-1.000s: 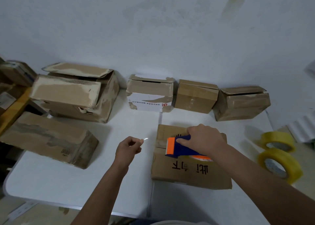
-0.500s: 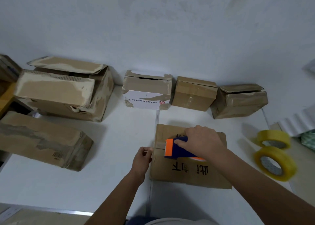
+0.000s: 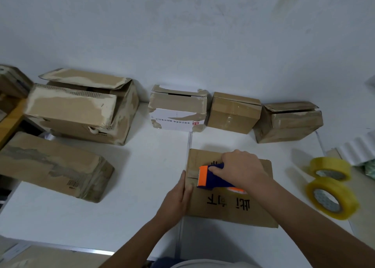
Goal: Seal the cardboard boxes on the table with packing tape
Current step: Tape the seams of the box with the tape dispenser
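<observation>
A flat cardboard box [image 3: 239,206] with black characters lies on the white table [image 3: 142,186] in front of me. My right hand [image 3: 241,168] grips a blue and orange tape dispenser [image 3: 211,178] on top of the box, near its left end. My left hand [image 3: 178,198] lies flat with straight fingers against the box's left side, pressing the tape end there. Clear tape runs from the dispenser's orange blade toward that edge.
Two yellow tape rolls [image 3: 330,196] lie at the right. Against the wall stand a large open box [image 3: 81,109], a white-fronted box [image 3: 177,109], a small closed box [image 3: 233,112] and another box [image 3: 288,121]. A long box [image 3: 50,166] lies at the left.
My left hand came in from the open table, where it pinched the tape end, to the box's left side and flattened against it. The right hand kept the dispenser on the box.
</observation>
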Motion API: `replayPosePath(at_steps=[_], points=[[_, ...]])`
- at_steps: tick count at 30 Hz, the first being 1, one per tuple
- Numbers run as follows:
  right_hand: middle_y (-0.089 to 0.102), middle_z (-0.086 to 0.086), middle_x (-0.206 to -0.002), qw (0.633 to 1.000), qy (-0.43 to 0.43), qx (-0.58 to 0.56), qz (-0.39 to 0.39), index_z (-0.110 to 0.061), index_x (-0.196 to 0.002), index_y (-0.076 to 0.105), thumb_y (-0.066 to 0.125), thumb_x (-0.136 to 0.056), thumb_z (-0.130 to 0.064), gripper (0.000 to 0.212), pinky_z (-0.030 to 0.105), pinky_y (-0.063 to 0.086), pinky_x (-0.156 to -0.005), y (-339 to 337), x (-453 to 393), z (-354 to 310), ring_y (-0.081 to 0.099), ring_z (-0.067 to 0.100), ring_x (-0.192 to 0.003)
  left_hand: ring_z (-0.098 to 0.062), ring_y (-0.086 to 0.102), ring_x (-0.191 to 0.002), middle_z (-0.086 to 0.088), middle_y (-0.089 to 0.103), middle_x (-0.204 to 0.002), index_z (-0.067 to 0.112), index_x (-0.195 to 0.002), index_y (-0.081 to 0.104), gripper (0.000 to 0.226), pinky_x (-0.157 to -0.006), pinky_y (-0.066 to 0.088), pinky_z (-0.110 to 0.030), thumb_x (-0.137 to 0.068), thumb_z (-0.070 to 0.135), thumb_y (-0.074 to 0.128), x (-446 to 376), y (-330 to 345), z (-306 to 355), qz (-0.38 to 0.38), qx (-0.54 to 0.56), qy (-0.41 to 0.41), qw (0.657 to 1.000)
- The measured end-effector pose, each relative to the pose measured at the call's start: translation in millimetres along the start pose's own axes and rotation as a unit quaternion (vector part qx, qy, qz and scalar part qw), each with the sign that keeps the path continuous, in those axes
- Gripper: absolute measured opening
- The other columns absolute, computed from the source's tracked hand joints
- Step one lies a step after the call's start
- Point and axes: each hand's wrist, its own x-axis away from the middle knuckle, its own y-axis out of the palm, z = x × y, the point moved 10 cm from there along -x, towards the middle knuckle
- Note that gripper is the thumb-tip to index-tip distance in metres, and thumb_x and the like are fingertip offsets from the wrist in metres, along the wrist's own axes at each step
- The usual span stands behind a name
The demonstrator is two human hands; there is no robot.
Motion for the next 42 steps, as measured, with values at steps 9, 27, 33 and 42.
replayPosePath(at_steps=[9,27,33,42], points=[[0.059,-0.001,-0.084,1.000,-0.006,0.001,-0.002,-0.020,-0.095,0.060,0.039,-0.092,-0.066,0.051,0.028,0.041,-0.064,-2,0,1,0.057,0.016,-0.077,-0.009,0.010,-0.151,0.011,0.006,-0.165,0.029,-0.159,-0.003,0.065,-0.124,0.016,-0.032,-0.105,0.052,0.027,-18,-8,39,0.021,-0.010,0.032,0.999],[0.068,0.001,-0.096,0.967,-0.046,-0.233,-0.087,-0.019,-0.106,0.069,0.056,-0.086,-0.066,0.053,0.027,0.049,-0.070,16,7,48,0.063,0.014,-0.084,-0.006,0.053,-0.110,0.010,0.044,-0.139,0.036,-0.157,-0.001,0.055,-0.081,0.039,-0.009,-0.107,0.040,0.021,-21,-4,40,0.102,-0.016,0.022,0.994],[0.069,0.000,-0.093,0.964,0.015,-0.251,-0.091,-0.022,-0.101,0.072,0.060,-0.085,-0.064,0.047,0.025,0.048,-0.068,25,39,130,0.063,0.011,-0.080,-0.027,0.050,-0.131,-0.002,0.036,-0.157,0.037,-0.157,0.000,0.055,-0.105,0.036,-0.035,-0.107,0.041,0.020,-24,-7,36,0.128,-0.063,0.016,0.990],[0.065,-0.001,-0.079,0.974,0.025,-0.220,-0.045,-0.017,-0.090,0.068,0.057,-0.082,-0.069,0.053,0.027,0.044,-0.060,28,32,132,0.060,0.013,-0.072,-0.013,-0.015,-0.151,0.009,-0.011,-0.162,0.030,-0.158,-0.002,0.058,-0.122,-0.010,-0.039,-0.102,0.047,0.005,-25,38,93,0.159,-0.428,0.117,0.882]])
